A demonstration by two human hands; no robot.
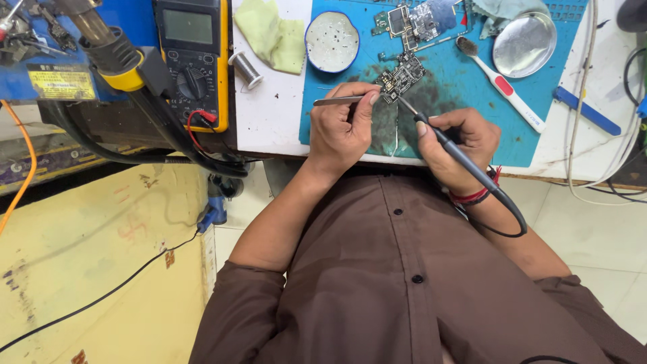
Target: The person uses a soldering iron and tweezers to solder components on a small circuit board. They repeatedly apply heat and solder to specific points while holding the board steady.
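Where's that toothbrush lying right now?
In the head view the toothbrush lies on the blue mat, upper right, just below the round metal dish and right of the circuit board.

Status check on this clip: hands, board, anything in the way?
Left hand pinching tweezers at the circuit board. Right hand gripping soldering iron, tip on board. Nothing blocking.

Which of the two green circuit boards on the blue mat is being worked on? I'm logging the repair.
The nearer small green circuit board, touched by the tweezers in the left hand and the soldering iron in the right hand. The farther board lies untouched.
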